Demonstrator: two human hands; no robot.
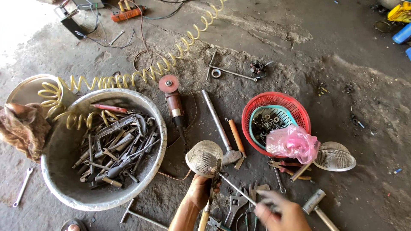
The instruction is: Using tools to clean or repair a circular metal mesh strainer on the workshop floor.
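Two hands over the tool-strewn floor; our left hand (200,191) has its fingers wrapped around the handle of a wire-mesh strainer (204,158), raised above the hammer (222,132); our right hand (280,211) is blurred, fingers seemingly pinching a thin metal rod (237,189); sorting looks partway, the metal basin (85,188) full, loose tools remaining.
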